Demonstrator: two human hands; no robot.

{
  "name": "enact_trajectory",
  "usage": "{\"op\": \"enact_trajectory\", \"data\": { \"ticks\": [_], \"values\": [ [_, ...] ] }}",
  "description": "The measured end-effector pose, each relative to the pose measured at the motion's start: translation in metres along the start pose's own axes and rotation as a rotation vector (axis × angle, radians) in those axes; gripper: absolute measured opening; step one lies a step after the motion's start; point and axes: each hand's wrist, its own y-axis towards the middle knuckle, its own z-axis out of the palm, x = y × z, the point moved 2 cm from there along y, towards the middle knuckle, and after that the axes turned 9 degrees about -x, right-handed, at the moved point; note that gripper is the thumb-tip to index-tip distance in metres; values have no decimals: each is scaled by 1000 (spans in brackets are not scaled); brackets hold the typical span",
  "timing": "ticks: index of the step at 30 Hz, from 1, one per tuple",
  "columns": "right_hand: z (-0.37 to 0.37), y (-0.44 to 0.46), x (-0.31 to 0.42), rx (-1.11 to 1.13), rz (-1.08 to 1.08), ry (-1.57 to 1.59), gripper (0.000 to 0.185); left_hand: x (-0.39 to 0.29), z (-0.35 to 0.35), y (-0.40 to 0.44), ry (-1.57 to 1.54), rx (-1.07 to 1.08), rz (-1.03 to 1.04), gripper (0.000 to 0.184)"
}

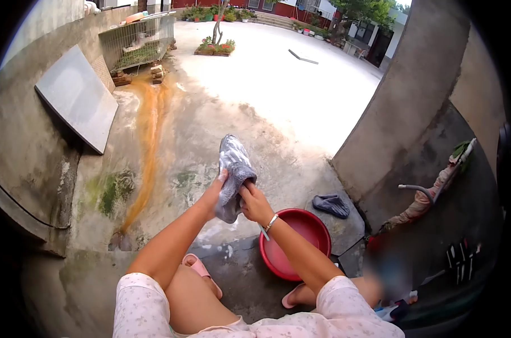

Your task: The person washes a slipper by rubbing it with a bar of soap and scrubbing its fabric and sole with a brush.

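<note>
The gray knit shoe (pixel 228 194) was held in the air, left of the red basin (pixel 327 236). The left hand (pixel 212 192) gripped its side; the right hand (pixel 256 205) was at its opening, its grip unclear. White suds streaked the shoe, so washing seemed underway, rinsing undone. A dark shoe (pixel 330 206) lay on the concrete (pixel 289 163), farther right.

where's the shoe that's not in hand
In the head view, the dark blue-grey shoe lies right of centre on grey concrete ground, beyond and right of the round red plastic basin.
</note>
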Motion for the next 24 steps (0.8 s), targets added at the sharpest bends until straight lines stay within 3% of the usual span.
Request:
{"op": "enact_trajectory", "data": {
  "ticks": [2, 4, 5, 6, 7, 9, 10, 11, 14, 15, 17, 19, 20, 21, 22, 24],
  "values": [
    [2, -33, 45, 77, -206, -489, 32, 4, -6, 5, 100, -77, 89, 73],
    [12, -42, 66, -45, -32, -344, 37, -1, -3, -3, 91, -154, 83, 71],
    [15, -40, 71, -90, 35, -296, 40, 12, -21, 18, 117, -69, 120, 67],
    [0, -2, 1, -158, -72, -276, 42, 19, -4, 13, 227, -193, 285, 64],
    [3, 42, -1, -173, -361, -853, 39, 24, 8, 12, 252, -202, 283, 63],
    [1, 77, 13, -199, -269, -942, 36, 26, 9, 17, 253, -211, 250, 60],
    [11, 63, 49, -202, -589, -1307, 35, 21, 13, 12, 213, -178, 252, 59],
    [5, 46, 19, -222, -582, -733, 36, 17, 5, 21, 153, -139, 250, 59],
    [21, -42, 74, -72, 205, -63, 45, -2, -13, 19, 30, -109, 160, 55],
    [20, -50, 60, -82, 126, -138, 43, -5, -9, 12, 31, -129, 139, 55],
    [20, -62, 47, -90, 61, -198, 41, -9, -2, 4, 173, -255, 331, 52],
    [16, -48, 57, -171, -127, -452, 43, 1, -2, 9, 198, -256, 344, 51],
    [8, -25, 42, -191, -47, -542, 42, 12, 0, 11, 231, -241, 365, 50],
    [2, 1, 38, -142, -346, -722, 41, 21, 4, 13, 221, -217, 365, 48],
    [0, 46, 36, -53, -296, -1225, 42, 24, 10, 16, 227, -216, 349, 48],
    [-14, 63, 22, 2, -289, -1136, 48, 22, 19, 21, 197, -211, 404, 48]
  ]
}}
